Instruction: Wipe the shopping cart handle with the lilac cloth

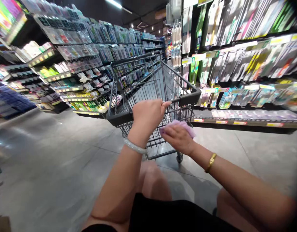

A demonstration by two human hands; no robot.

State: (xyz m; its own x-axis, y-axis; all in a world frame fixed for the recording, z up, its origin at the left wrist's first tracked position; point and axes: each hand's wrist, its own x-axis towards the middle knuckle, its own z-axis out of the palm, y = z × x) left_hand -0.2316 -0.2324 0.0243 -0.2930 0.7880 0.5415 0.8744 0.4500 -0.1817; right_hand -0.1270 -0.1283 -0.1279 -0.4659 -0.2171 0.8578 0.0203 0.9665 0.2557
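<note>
Wiping the cart (174, 77), seemingly — left hand (148, 112) gripping its handle (189, 98) mid-frame, right hand (177, 137) clutching a cloth (189, 129); next calls for steady strokes.

Cart (180, 76) ahead, shelves (235, 69) either side; left hand (148, 111) on handle (120, 119), cloth (189, 129) under right hand (178, 138).

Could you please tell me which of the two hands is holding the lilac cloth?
It is the right hand, with the gold bracelet; the lilac cloth shows beneath it. The left hand, with the pale bracelet, grips the cart handle.
</note>
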